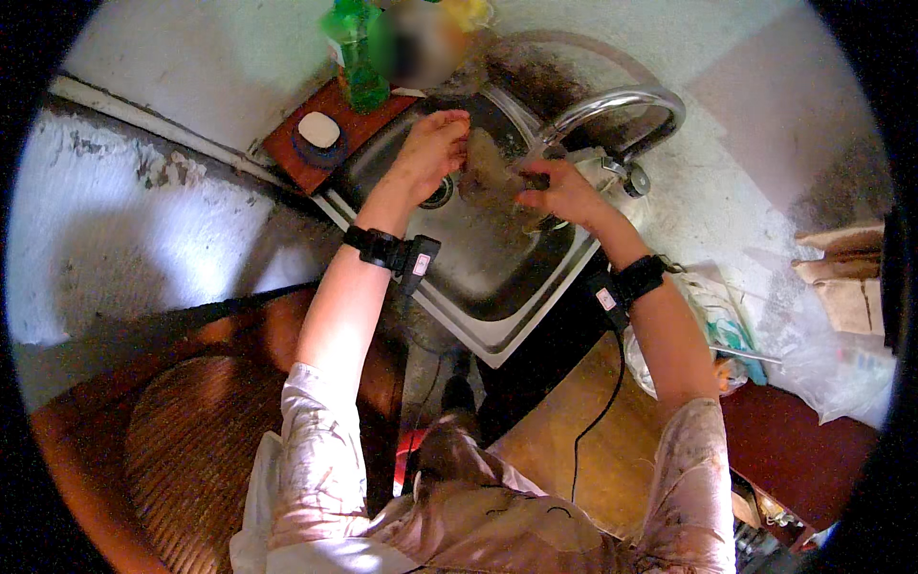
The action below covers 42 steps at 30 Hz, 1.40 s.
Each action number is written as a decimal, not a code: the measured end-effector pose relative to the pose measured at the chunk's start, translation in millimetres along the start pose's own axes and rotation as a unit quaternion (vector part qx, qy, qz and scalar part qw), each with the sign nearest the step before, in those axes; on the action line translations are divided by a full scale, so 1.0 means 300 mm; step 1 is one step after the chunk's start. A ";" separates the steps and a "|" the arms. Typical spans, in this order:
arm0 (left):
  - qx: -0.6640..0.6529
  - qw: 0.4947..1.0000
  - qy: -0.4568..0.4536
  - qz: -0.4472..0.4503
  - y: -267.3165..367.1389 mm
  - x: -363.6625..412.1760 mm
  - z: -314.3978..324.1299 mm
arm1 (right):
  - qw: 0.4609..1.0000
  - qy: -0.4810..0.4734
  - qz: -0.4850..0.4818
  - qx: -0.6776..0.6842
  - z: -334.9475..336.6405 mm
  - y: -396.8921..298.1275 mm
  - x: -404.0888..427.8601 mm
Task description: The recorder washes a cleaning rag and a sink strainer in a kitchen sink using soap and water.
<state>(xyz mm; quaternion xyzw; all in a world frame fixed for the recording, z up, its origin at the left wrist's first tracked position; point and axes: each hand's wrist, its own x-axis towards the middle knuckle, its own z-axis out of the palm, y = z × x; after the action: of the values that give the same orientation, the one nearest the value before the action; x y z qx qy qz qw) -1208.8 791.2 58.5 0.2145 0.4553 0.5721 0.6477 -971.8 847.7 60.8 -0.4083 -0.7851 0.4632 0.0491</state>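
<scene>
Both hands are over a metal sink set at an angle below me. My left hand is above the drain, its fingers curled; whether it holds anything is not clear. My right hand is at the basin's right side, under the curved chrome faucet, with thumb and fingers apart. A blurred brownish shape lies between the hands; I cannot tell whether it is an object or a reflection, or whether either hand touches it. Each wrist wears a black strap with a small box.
At the back left, a reddish-brown board bears a white soap bar in a dark round dish and a green plastic bottle. Plastic bags lie at the right. A woven round surface is at the lower left. Cables hang from the wrist boxes.
</scene>
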 end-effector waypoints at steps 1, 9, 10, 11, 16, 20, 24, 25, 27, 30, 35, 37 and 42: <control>-0.001 1.000 0.003 0.001 -0.011 0.007 -0.013 | 0.998 -0.033 0.049 0.009 -0.010 -0.031 -0.002; -0.079 0.996 0.034 -0.035 -0.155 0.007 -0.080 | 0.886 0.017 0.130 0.445 0.017 -0.028 -0.036; -0.078 0.996 0.040 -0.032 -0.197 0.001 -0.108 | 0.848 0.002 0.121 0.516 0.029 -0.036 -0.031; -0.035 0.995 0.073 -0.062 -0.258 0.001 -0.148 | 0.847 -0.005 0.119 0.518 0.047 -0.044 -0.022; -0.091 0.960 0.186 -0.191 -0.387 -0.109 0.003 | 0.768 -0.002 0.120 0.629 0.087 -0.016 -0.022; -0.367 0.914 0.087 -0.152 -0.415 -0.116 0.048 | 0.715 0.022 0.122 0.688 0.161 -0.077 -0.048; -0.442 0.895 0.013 -0.051 -0.434 -0.074 0.008 | 0.741 0.101 0.111 0.654 0.280 -0.138 -0.042; -0.440 0.896 0.015 -0.048 -0.435 -0.074 0.011 | 0.769 0.144 0.103 0.614 0.300 -0.138 -0.032; -0.263 0.960 0.070 0.065 -0.402 -0.106 0.095 | 0.754 0.151 0.104 0.631 0.280 -0.097 0.006; 0.057 0.974 0.111 0.187 -0.339 -0.195 0.175 | 0.724 0.164 0.131 0.657 0.239 -0.064 0.103; 0.153 0.939 0.105 0.289 -0.331 -0.176 0.198 | 0.708 0.165 0.176 0.664 0.259 -0.053 0.131; 0.230 0.910 0.124 0.322 -0.328 -0.122 0.136 | 0.679 0.087 0.137 0.716 0.307 -0.132 0.074; 0.195 0.975 0.058 0.088 -0.236 -0.073 0.041 | 0.484 -0.264 -0.078 0.831 0.222 -0.021 -0.013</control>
<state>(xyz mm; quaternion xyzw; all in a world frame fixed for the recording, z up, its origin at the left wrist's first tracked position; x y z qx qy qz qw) -1158.3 755.7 15.5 0.3420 0.5745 0.5382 0.5131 -1003.2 797.7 29.3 0.0263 -0.0394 0.9802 0.1920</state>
